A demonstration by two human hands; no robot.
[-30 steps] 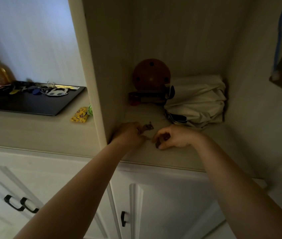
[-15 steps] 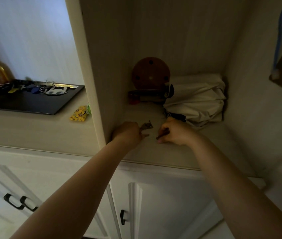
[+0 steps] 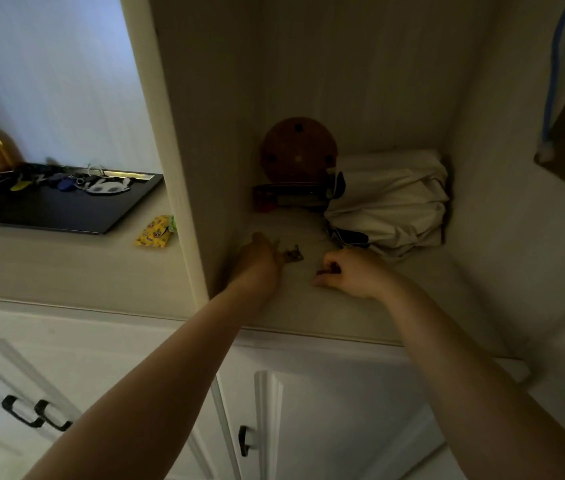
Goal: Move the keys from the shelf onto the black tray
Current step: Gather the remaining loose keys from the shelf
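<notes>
Both my hands are inside the dim shelf (image 3: 308,306) compartment. My left hand (image 3: 260,263) is closed around a small dark key (image 3: 293,255) that sticks out to the right of its fingers. My right hand (image 3: 353,273) is closed on another small dark key (image 3: 329,270), partly hidden in the fingers. The black tray (image 3: 66,211) lies on the counter to the left, beyond the shelf's side panel, and holds several keys and key fobs (image 3: 77,181) along its far edge.
A round brown disc (image 3: 298,150), a dark flat case (image 3: 288,199) and a folded white bag (image 3: 392,199) fill the back of the shelf. A yellow packet (image 3: 154,232) lies on the counter beside the upright panel (image 3: 184,168). White cabinet doors with black handles (image 3: 35,415) are below.
My right hand has drawn away from my left, a little to the right, still closed on its key. My left hand has stayed near the panel with its key.
</notes>
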